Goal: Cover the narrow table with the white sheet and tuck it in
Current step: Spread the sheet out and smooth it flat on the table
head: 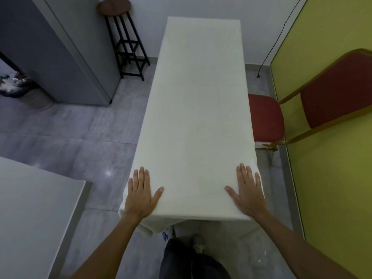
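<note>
the white sheet (199, 117) lay along the whole top of the narrow table, hiding it, and hung over the near end and the long sides. we pressed our left hand (142, 193) and right hand (248, 191) flat on it by the near corners, fingers straight, thumbs turned inward, gripping nothing. we judged this pinned and smoothed the sheet so it would not slide before tucking. both arms reached forward, nearly straight. the near left corner hung in a loose fold, not yet tucked.

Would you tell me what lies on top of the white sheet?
Only the left hand and right hand, flat at the near corners of the white sheet. The table underneath is hidden.
</note>
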Available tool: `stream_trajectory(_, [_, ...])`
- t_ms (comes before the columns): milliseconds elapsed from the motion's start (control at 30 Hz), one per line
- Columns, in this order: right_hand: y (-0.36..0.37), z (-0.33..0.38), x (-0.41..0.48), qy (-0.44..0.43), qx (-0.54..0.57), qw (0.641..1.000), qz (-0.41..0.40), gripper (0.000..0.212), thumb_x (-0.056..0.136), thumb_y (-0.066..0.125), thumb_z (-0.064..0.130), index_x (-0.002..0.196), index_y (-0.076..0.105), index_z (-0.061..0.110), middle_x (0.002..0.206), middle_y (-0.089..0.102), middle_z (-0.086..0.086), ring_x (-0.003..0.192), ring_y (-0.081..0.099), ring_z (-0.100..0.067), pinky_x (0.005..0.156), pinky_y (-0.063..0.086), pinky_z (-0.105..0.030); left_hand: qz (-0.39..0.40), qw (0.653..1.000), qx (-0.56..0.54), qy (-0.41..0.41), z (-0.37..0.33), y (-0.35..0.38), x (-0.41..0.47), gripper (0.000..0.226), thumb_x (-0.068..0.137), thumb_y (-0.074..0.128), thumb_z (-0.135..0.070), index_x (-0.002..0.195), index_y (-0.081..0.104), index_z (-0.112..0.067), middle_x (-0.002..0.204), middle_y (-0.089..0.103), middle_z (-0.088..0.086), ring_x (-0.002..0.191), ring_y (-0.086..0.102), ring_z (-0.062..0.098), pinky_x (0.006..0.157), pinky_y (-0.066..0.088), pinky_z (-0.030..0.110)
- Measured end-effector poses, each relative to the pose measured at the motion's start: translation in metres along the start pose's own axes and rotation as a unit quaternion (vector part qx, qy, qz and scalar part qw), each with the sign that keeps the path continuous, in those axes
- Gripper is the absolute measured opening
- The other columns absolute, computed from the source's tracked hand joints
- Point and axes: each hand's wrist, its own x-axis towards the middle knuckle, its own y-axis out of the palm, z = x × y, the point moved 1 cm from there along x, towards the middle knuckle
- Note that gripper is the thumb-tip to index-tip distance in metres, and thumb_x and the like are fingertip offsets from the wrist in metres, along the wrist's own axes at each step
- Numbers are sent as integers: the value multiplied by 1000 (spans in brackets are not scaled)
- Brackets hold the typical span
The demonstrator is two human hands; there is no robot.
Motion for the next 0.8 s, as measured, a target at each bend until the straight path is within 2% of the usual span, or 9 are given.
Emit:
stream_trajectory(267, [-2, -15, -1, -1, 17, 1000, 16, 90, 97, 17, 73, 159, 5, 9, 168, -1, -8, 155, -5, -24, 124, 8, -53, 18, 1000, 7, -8, -15, 3, -6, 93, 92, 11, -74, 153, -13, -8, 161, -19, 11, 147, -21, 27, 121, -6, 46])
stream_trajectory(467, [-3, -24, -1, -11, 22, 999, 25, 88, 96, 15, 73, 160, 5, 12, 168, -2, -5, 155, -5, -22, 123, 13, -56, 12, 1000, 13, 16, 4, -7, 3, 94, 92, 11, -74, 155, -5, -6, 162, -13, 14, 149, -14, 29, 121, -2, 48])
stream_trajectory(600, [-8, -12, 0, 9, -8, 1000, 23, 90, 96, 17, 72, 159, 5, 9, 168, 3, -9, 155, -2, -25, 124, 5, -55, 16, 998, 22, 57, 33, -19, 13, 97, 90, 9, -76, 155, 1, -4, 162, -5, 17, 150, -6, 31, 121, 1, 49])
stream_trajectory(667, [-9, 7, 5, 24, 6, 1000, 8, 88, 98, 20, 69, 159, 4, 7, 167, 4, -11, 155, -2, -25, 124, 0, -52, 24, 996, 41, 77, 35, -16, 14, 99, 89, 4, -76, 154, -1, -3, 162, -8, 16, 149, -11, 29, 121, 0, 47])
stream_trajectory(800, [0, 41, 10, -10, 4, 1000, 8, 86, 100, 22, 67, 159, 2, 9, 167, -3, -9, 155, -3, -27, 124, 0, -53, 17, 997, 29, 69, 26, -12, 12, 99, 90, 10, -76, 153, -6, -2, 161, -14, 14, 149, -16, 27, 122, 1, 47])
